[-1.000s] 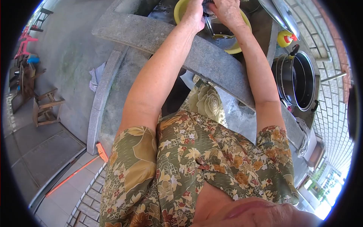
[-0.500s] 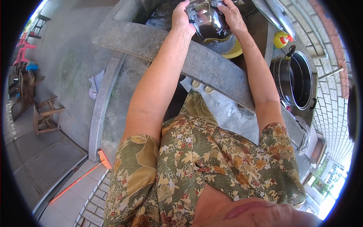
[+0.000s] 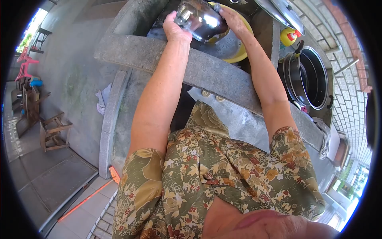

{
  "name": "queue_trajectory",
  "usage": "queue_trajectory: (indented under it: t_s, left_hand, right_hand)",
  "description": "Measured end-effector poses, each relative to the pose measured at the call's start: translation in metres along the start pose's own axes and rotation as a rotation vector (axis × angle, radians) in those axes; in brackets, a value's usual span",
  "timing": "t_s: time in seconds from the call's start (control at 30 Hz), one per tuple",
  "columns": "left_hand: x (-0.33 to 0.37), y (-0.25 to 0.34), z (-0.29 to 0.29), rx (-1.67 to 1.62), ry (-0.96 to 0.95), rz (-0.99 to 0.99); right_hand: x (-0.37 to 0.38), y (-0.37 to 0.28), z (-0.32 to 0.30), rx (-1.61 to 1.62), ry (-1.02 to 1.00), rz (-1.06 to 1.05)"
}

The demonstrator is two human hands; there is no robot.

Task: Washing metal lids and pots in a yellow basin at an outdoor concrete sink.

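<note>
A shiny metal pot (image 3: 205, 22) is held tilted on its side above a yellow basin (image 3: 243, 53) of sudsy water in the concrete sink. My left hand (image 3: 177, 30) grips the pot's left end, thumb up, with the other fingers partly hidden behind it. Against the pot's right end, my right hand (image 3: 234, 20) presses a grey scouring pad (image 3: 217, 7), mostly covered by the fingers.
The sink's thick concrete rim (image 3: 223, 75) runs under my forearms. To the right stand a large dark pot (image 3: 312, 77), a yellow bottle (image 3: 287, 36) and leaning metal lids (image 3: 280, 14). A cloth (image 3: 324, 137) hangs at the right edge; a wooden stool (image 3: 55, 131) is far left.
The pot has turned so its shiny outer side shows, and has shifted left with both hands. More of the yellow basin is visible. The whole view has shifted slightly.
</note>
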State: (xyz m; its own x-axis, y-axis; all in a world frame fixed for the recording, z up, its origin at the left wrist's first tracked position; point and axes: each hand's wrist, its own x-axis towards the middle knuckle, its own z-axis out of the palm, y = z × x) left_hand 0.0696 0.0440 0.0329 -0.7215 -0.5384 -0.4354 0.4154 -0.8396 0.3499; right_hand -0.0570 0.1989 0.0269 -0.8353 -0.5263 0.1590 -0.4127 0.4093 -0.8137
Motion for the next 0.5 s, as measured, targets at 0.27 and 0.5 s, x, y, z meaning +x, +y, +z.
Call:
queue_trajectory:
  t_s: [0.27,0.5]
  left_hand:
    - [0.027,-0.001,-0.024,0.191,-0.050,-0.072]
    - [0.029,-0.030,-0.006,0.347,-0.078,-0.090]
  right_hand:
    - [-0.003,-0.013,0.010,-0.110,0.108,-0.296]
    - [0.033,0.111,-0.030,0.282,0.305,0.281]
